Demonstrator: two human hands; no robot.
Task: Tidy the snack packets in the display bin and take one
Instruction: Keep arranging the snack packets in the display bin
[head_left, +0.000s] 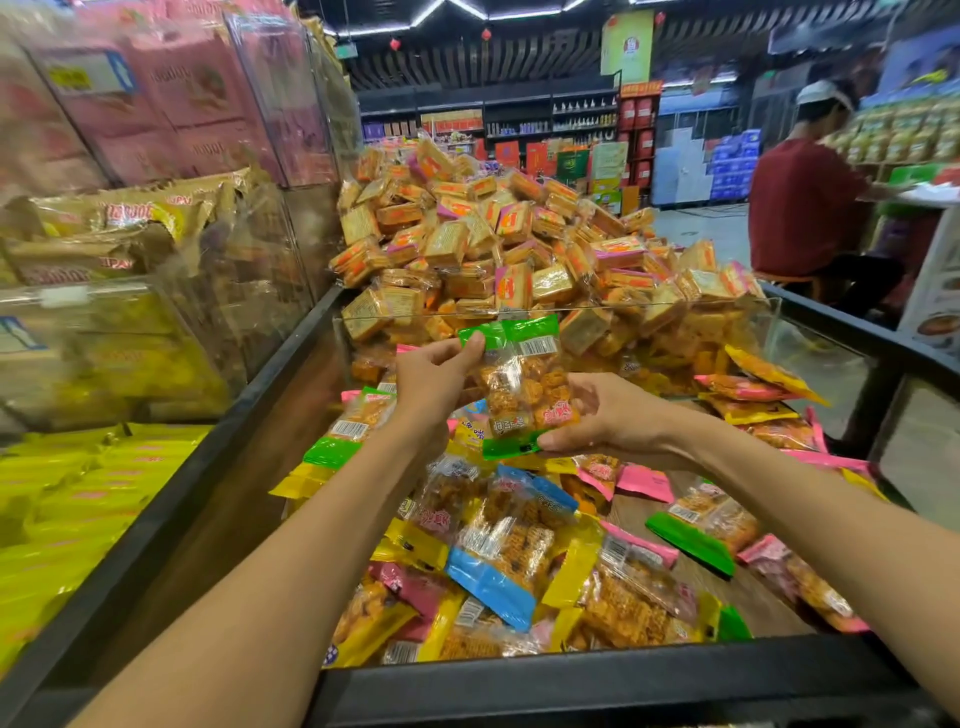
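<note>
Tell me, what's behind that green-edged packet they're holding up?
Behind the green-edged packet held by the left hand and right hand stands a clear divider, with a heap of square orange-wrapped snacks beyond. The stretch directly behind the packet is hidden.

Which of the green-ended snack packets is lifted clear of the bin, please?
The green-ended packet pinched between left hand and right hand; others lie loose.

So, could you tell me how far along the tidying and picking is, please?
Done: one green-edged packet is lifted above the display bin. In hand: the left hand pinches its top edge, the right hand its bottom. Left: the loose packets below lie jumbled and overlapping.
</note>
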